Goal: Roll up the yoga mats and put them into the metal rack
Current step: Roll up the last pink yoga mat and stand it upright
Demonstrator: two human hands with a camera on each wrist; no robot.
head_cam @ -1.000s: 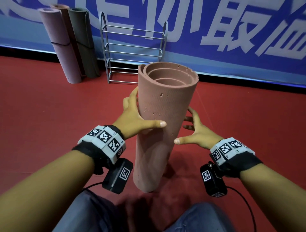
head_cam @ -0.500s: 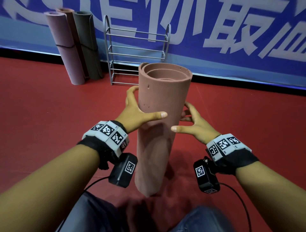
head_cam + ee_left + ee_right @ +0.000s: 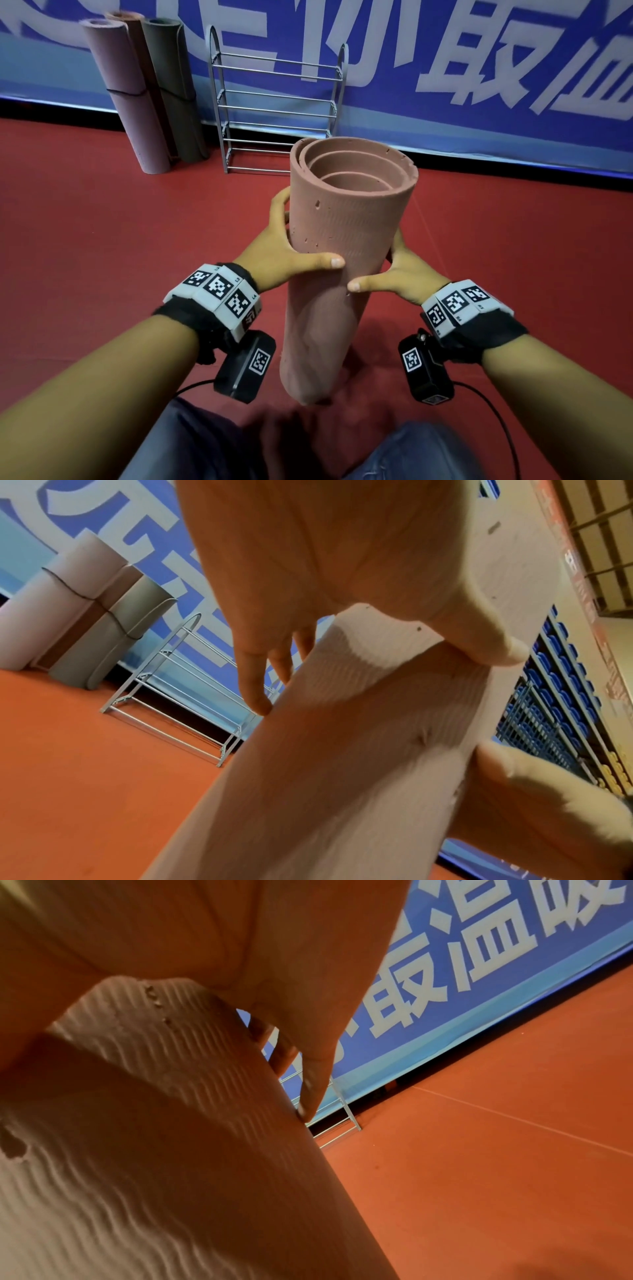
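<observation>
A rolled terracotta yoga mat [image 3: 346, 233] stands nearly upright in front of me, its spiral top end facing up. My left hand [image 3: 291, 253] wraps its left side, thumb across the front. My right hand [image 3: 394, 274] wraps its right side, thumb on the front a little lower. The left wrist view shows the mat [image 3: 342, 737] under my left hand [image 3: 308, 631], and the right wrist view shows the mat [image 3: 154, 1137] with my right hand [image 3: 257, 1001] curled round it. The metal rack [image 3: 277, 109] stands bare against the wall behind the mat.
Three rolled mats lean on the wall left of the rack: a pink one [image 3: 126, 99], a brown one [image 3: 137, 37] behind it, a grey-green one [image 3: 174, 89]. A blue banner [image 3: 445, 68] backs the red floor [image 3: 102, 240]. My knees fill the bottom edge.
My right hand has closed in from beside the mat and now grips its right side. The mat's top end has tipped toward me, and the wall, rack and leaning mats look a little nearer.
</observation>
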